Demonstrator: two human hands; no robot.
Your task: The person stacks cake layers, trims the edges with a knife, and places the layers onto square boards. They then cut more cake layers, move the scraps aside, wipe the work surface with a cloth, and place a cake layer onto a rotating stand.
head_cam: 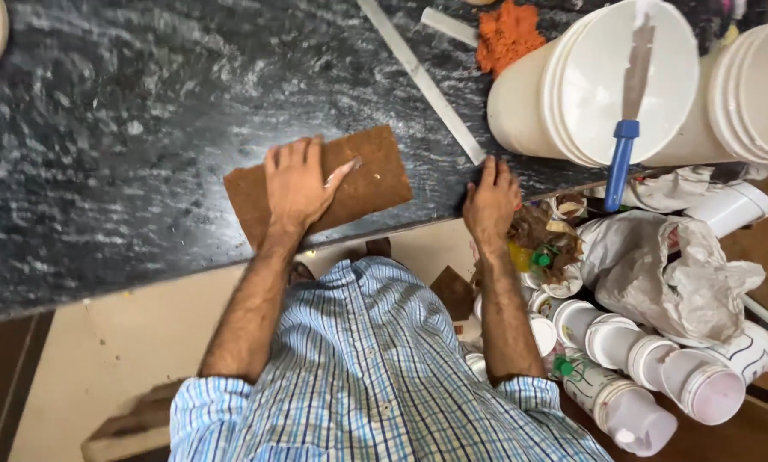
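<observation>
Your left hand [296, 184] presses flat, fingers spread, on the brown board [320, 184] at the frame's centre; your right hand [491, 201] rests open on the tabletop [110, 145] edge. At lower right, a bin [649, 282] holds stacked paper cups [658, 368] and crumpled paper; a blue-handled knife [628, 120] lies on the white buckets [606, 81] at upper right.

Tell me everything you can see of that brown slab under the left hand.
The brown slab is a flat, thin rectangle with a rough, fibrous, cork-like surface. It lies flat and slightly skewed on the dark speckled countertop, near the front edge. The left hand presses palm-down on its left half, thumb spread across the middle. The right hand rests on the counter edge, apart from it.
</observation>
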